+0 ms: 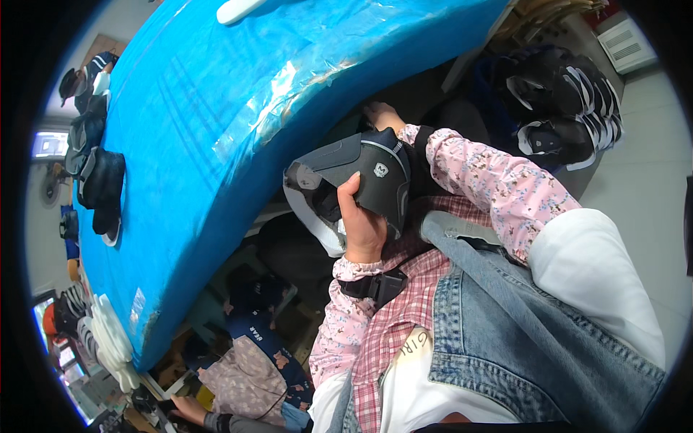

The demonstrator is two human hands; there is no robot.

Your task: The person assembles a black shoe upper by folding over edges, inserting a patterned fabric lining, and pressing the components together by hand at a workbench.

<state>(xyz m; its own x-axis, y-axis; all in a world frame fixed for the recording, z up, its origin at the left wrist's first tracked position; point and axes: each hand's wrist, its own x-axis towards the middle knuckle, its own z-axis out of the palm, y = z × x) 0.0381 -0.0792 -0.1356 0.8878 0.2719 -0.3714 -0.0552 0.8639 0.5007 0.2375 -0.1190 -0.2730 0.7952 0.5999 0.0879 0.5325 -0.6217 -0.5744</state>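
Note:
My left hand [363, 229] is closed on a dark grey and black cap [364, 162], thumb lying over its outside and the fingers out of sight inside. A small pale shield badge sits on the cap's panel, and a white strip runs along its open edge. Beyond the cap, close to the blue-covered table's side, is my right hand [384, 117]. Its fingers bend down into shadow, and whatever they grip cannot be made out. The cap hides part of the space between the two hands.
A table under blue plastic sheeting [180, 130] curves across the left, with a white piece [238, 10] on top. Dark caps [101, 180] line its far edge. Stacked caps [563, 108] stand at right. At lower left a co-worker's hand [189, 410] shows near white pieces [112, 339].

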